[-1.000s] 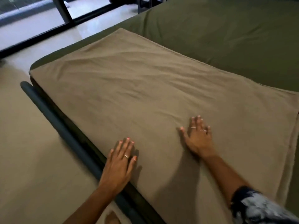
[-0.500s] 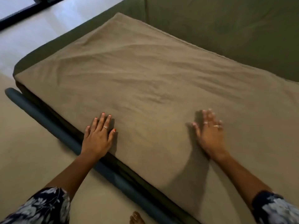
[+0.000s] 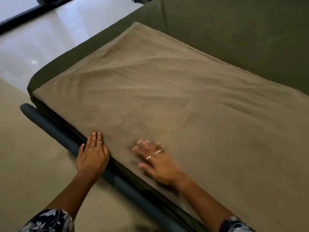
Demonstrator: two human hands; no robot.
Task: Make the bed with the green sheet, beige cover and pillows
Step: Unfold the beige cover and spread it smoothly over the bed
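Smoothing step: left hand (image 3: pixel 92 156) flat at 7 o'clock edge of creased beige cotton cover (image 3: pixel 167 101), right hand (image 3: pixel 157 162) splayed, blurred; next, likely flatten 11 o'clock wrinkles.

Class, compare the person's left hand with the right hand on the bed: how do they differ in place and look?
The left hand lies at the beige cover's near edge and looks sharp; the right hand lies further onto the cover and is blurred. The left shows one ring, the right two. Both lie flat, fingers straight.

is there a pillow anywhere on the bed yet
No: only the folded beige cover lies on the green sheet, with the left hand and right hand flat on the cover.
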